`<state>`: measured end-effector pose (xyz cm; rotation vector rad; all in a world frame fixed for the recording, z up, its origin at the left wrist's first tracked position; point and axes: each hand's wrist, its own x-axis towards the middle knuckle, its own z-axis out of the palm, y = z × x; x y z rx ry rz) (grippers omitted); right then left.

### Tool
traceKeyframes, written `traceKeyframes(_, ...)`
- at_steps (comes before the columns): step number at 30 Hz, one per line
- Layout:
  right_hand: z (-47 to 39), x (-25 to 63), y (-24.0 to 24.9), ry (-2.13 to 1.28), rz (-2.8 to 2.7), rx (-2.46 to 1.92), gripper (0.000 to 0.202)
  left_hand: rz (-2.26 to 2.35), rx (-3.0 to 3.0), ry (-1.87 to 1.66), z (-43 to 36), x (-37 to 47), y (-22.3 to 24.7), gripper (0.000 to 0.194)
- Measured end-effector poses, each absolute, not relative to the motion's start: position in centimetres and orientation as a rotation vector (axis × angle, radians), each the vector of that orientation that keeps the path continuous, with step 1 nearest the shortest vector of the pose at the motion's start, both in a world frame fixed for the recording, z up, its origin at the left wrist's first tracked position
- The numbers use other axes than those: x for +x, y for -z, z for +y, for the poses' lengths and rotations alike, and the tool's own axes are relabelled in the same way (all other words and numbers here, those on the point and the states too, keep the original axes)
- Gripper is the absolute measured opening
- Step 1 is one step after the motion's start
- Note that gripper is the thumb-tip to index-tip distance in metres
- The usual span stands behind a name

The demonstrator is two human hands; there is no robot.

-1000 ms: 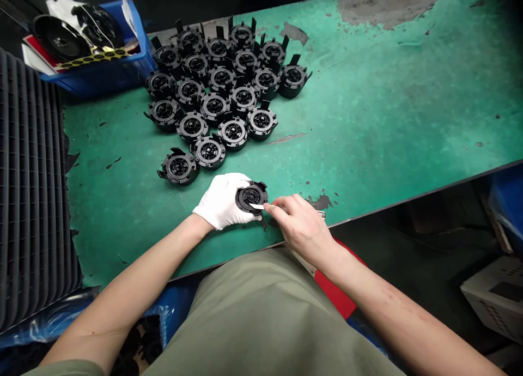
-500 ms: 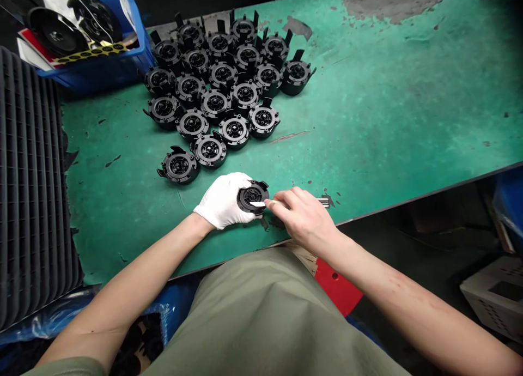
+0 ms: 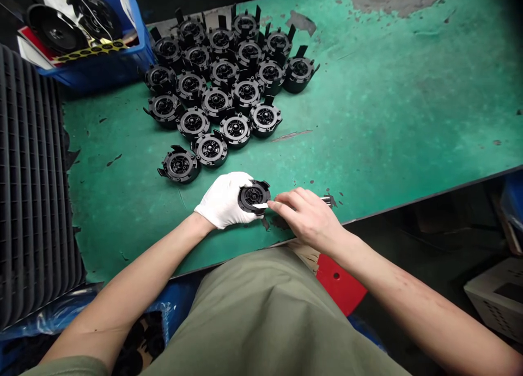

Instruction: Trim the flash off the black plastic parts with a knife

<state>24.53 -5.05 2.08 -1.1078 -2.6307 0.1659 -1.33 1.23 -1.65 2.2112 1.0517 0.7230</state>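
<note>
A white glove covers my left hand [image 3: 227,200], whose fingers wrap round the left side of a round black part [image 3: 254,195]. My bare right hand [image 3: 304,212] is closed on a slim knife-like tool with a pale blade [image 3: 260,205] and a metal end [image 3: 326,200]. The blade lies over the lower right of the part's face. Beyond my hands, several similar black parts [image 3: 216,102] stand grouped on the green table [image 3: 368,120]. The nearest of these [image 3: 178,164] is at the group's lower left.
At the back left a blue bin [image 3: 102,68] holds black parts and papers. Black ribbed trays [image 3: 32,185] are stacked along the left edge. A red object [image 3: 341,283] and a white perforated box [image 3: 496,299] are below the table's front edge.
My right hand has shifted slightly to the right with the tool, and the blade now sits a little lower and further right on the part. My left hand has barely moved.
</note>
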Motion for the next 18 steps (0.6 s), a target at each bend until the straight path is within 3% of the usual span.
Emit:
traceKeyframes(11, -5.7, 25.2, -2.0, -0.354, -2.455, -1.226, 0.028, 1.051, 2.227, -0.749, 1.2, -1.5, 1.9, 0.067)
traceKeyframes(18, -6.2, 24.7, -2.7, -0.269, -2.485, -1.266, 0.025, 1.077, 2.197, -0.654, 1.3, -1.4, 1.4, 0.062)
